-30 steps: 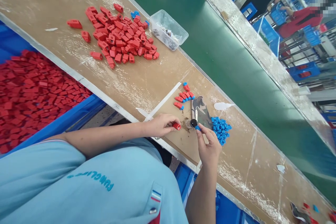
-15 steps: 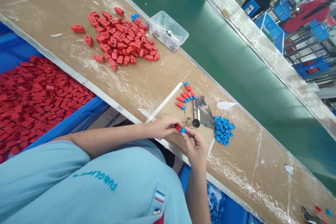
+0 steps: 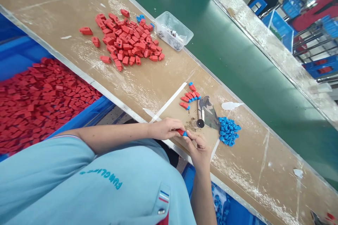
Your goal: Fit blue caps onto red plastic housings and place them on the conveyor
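Between both hands, over the near edge of the table, is a small red plastic block with a blue cap at its right end. My left hand pinches the red part. My right hand has its thumb and fingertips closed on the blue end. Just beyond the hands lie a camouflage cloth and a small round container with a black disc. Several red blocks with blue ends lie past them, and a pile of loose blue caps sits to the right.
A heap of red blocks lies at the upper left beside a clear plastic tub. A blue crate of red blocks stands left below the table. A white squeeze bottle lies near the green belt. Other people stand across it.
The view has shifted slightly, so the table appears a little further right. Both hands keep hold of the red block and blue cap, now pressed closer together, the block tilted slightly differently.
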Motion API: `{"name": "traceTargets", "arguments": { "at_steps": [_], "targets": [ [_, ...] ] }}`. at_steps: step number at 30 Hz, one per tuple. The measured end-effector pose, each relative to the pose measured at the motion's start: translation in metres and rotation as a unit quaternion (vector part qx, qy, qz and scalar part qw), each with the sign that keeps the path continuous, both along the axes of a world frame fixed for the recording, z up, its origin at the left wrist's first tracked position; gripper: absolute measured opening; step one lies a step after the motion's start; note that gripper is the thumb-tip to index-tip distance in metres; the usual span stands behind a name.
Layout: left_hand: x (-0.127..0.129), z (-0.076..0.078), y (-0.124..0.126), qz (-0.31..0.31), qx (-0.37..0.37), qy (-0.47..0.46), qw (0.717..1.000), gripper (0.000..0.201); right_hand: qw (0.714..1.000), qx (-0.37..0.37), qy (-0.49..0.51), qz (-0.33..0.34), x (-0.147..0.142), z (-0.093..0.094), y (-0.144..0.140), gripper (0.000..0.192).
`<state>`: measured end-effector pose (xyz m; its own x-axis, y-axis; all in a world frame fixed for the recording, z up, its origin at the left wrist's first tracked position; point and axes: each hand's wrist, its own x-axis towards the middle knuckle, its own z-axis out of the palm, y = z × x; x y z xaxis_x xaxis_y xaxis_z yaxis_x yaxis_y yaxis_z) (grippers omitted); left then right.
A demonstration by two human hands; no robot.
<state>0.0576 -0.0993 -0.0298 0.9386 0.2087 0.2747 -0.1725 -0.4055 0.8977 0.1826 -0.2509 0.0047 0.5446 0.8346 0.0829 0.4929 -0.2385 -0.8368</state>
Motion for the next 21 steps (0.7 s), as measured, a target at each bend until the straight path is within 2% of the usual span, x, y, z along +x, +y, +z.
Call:
{"name": "traceTargets", "arguments": {
  "at_steps": [5,9,13,17,21],
  "targets": [
    [-0.004,0.008,0.001,-0.035,0.036,0.007,0.999,0.019,0.999,0.032,0.023,-0.023,-0.005,-0.007,-0.008,0.018],
    [-0.004,0.013,-0.007,-0.103,0.074,0.015,0.992,0.021,0.998,0.051,-0.046,0.003,-0.017,0.001,-0.007,0.031],
    [0.000,0.019,-0.019,-0.182,0.013,-0.006,0.983,0.021,0.992,0.070,-0.078,0.069,-0.031,0.007,-0.002,0.056],
    [0.001,0.020,-0.027,-0.204,-0.057,-0.022,0.977,0.023,0.990,0.076,-0.067,0.102,-0.037,0.006,0.001,0.052],
    [0.002,0.019,-0.030,-0.197,-0.048,-0.026,0.979,0.024,0.988,0.062,-0.062,0.126,-0.033,0.007,0.003,0.049]
  ]
}}
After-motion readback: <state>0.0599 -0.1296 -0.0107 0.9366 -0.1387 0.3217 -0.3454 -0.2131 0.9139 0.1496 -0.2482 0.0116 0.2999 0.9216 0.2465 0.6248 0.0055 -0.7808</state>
